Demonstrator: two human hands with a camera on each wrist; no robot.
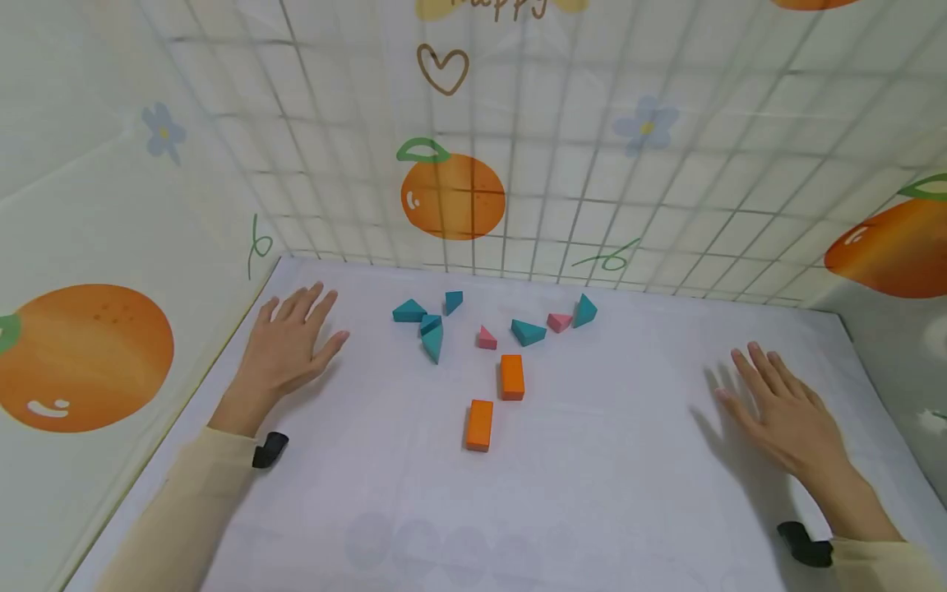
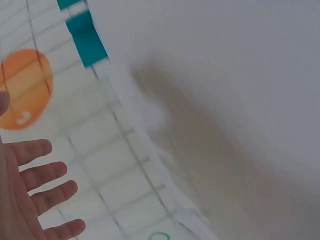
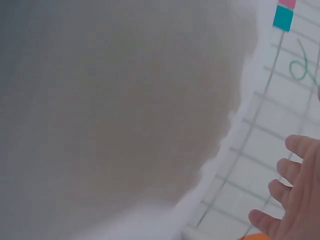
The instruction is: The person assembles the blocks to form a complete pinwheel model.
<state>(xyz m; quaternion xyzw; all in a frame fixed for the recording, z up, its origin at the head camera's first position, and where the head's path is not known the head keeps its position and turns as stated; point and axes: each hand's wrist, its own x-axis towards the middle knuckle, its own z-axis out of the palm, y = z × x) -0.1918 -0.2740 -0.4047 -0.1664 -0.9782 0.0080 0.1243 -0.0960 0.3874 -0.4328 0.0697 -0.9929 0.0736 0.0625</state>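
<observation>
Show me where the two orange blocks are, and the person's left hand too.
Nearer orange block (image 1: 480,423): head view, on the middle of its top face.
Farther orange block (image 1: 512,374): head view, on the middle of its top face.
Left hand (image 1: 285,346): head view, on the back of the hand.

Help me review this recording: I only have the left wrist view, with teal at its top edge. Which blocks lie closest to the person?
Observer: Two orange blocks, nearer than the teal pieces, as the head view shows.
Operator: Thanks, my picture has neither block. Is anything held over on the right?
Observer: No, the right grip holds nothing.
</observation>
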